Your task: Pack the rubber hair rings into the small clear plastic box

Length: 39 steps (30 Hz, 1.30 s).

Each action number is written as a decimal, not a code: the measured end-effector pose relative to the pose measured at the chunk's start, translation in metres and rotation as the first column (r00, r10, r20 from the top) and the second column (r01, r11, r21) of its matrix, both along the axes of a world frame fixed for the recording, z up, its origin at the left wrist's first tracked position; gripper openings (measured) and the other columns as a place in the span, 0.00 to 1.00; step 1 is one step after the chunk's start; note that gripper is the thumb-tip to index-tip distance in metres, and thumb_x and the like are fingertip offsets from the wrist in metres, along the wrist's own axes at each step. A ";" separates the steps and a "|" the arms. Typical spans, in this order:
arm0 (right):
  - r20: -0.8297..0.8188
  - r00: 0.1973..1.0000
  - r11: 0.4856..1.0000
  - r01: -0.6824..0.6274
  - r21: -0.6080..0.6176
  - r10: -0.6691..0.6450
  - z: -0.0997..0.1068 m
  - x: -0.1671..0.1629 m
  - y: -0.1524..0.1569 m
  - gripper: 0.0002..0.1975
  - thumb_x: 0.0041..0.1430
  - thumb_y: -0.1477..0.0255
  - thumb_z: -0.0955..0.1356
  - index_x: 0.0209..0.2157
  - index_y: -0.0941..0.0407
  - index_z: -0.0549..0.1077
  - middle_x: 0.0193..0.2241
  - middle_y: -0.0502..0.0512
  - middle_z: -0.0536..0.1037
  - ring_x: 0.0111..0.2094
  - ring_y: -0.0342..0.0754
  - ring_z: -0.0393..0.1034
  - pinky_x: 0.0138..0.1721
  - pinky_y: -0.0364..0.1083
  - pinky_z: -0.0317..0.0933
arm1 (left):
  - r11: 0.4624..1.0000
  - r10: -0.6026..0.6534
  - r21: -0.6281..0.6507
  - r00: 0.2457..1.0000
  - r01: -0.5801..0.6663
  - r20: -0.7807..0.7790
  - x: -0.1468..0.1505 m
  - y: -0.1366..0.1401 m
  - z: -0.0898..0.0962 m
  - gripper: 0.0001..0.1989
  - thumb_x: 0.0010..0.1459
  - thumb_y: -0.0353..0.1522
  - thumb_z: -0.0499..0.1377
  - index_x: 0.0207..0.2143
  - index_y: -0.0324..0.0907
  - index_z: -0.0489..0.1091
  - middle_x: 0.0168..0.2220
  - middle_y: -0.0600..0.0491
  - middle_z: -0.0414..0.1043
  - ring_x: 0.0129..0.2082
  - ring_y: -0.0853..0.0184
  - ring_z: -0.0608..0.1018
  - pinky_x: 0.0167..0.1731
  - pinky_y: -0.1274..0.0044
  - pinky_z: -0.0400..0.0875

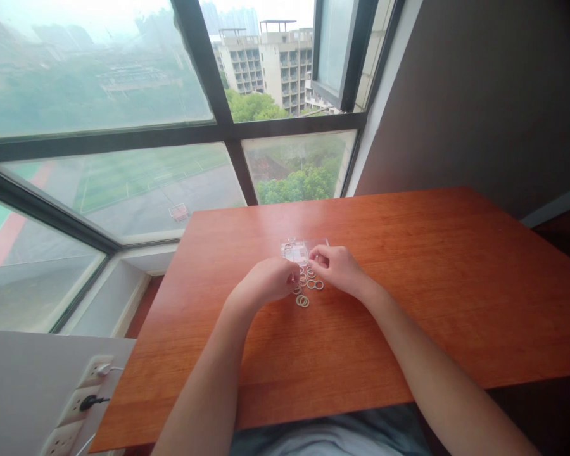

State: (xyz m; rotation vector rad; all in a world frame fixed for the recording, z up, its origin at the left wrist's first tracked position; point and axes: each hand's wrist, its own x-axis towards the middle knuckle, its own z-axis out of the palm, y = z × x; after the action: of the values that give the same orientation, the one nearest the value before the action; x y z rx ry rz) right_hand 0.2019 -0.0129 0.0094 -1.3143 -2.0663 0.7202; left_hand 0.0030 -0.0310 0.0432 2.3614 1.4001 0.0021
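Note:
Several small pale rings [311, 284] lie loosely on the wooden table [361, 354] between and below my hands. Just behind them is a small clear plastic box [294, 252], with at least one ring showing in its left part. My left hand [270, 278] is closed over the left side of the rings, its fingertips pinched together. My right hand [335, 263] is also closed in a pinch, at the box's right front corner and above the nearest rings. Whatever either pinch holds is too small or hidden to make out.
A dark-framed window [232, 132] rises behind the table, with one pane [332, 50] swung outward. A grey wall [479, 95] stands to the right. At lower left, wall sockets [73, 405] have plugs and cords in them. The table's near edge meets my lap.

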 end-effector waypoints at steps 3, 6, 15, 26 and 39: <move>0.001 1.000 1.000 0.005 0.005 -0.005 0.000 0.000 0.000 0.04 0.55 0.71 0.67 0.29 0.55 0.72 0.18 0.45 0.68 0.21 0.40 0.60 0.25 0.40 0.51 | 1.000 0.010 -0.016 1.000 -0.010 0.024 -0.001 0.000 0.000 0.07 0.49 0.28 0.55 0.28 0.44 0.73 0.27 0.54 0.75 0.22 0.71 0.66 0.22 0.78 0.51; 0.001 1.000 1.000 0.005 0.004 -0.005 0.000 -0.001 0.000 0.04 0.55 0.71 0.67 0.29 0.55 0.72 0.18 0.45 0.67 0.21 0.40 0.59 0.25 0.40 0.51 | 1.000 0.003 -0.022 1.000 -0.003 0.029 -0.001 -0.001 -0.001 0.07 0.48 0.28 0.56 0.27 0.43 0.73 0.26 0.54 0.74 0.21 0.71 0.65 0.22 0.78 0.51; -0.004 1.000 1.000 -0.001 0.008 0.001 -0.002 0.000 0.001 0.04 0.55 0.70 0.67 0.29 0.55 0.72 0.18 0.44 0.67 0.21 0.40 0.59 0.25 0.40 0.51 | 1.000 -0.008 -0.001 1.000 0.008 -0.006 0.003 -0.001 -0.001 0.07 0.48 0.27 0.54 0.24 0.42 0.72 0.24 0.53 0.72 0.20 0.72 0.62 0.21 0.78 0.49; -0.029 0.999 0.999 0.023 0.029 -0.022 -0.002 -0.001 0.003 0.04 0.54 0.70 0.67 0.29 0.55 0.74 0.17 0.44 0.67 0.21 0.40 0.60 0.25 0.40 0.51 | 0.994 0.053 0.085 0.971 -0.075 0.232 -0.019 0.007 0.005 0.06 0.52 0.29 0.53 0.27 0.41 0.70 0.25 0.55 0.72 0.23 0.72 0.67 0.25 0.80 0.56; 0.075 0.971 0.973 0.220 0.069 -0.225 -0.010 -0.022 0.036 0.09 0.56 0.66 0.67 0.34 0.53 0.78 0.23 0.49 0.75 0.26 0.43 0.66 0.28 0.41 0.54 | 0.968 0.122 0.175 0.951 -0.177 0.285 -0.016 0.012 0.001 0.06 0.53 0.29 0.53 0.28 0.41 0.71 0.28 0.54 0.74 0.26 0.71 0.70 0.26 0.81 0.59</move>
State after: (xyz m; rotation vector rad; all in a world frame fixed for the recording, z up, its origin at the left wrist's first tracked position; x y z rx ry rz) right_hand 0.1800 0.0234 -0.0008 -1.5338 -1.9460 0.5087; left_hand -0.0132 -0.0190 0.0439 2.2916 1.4952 0.5136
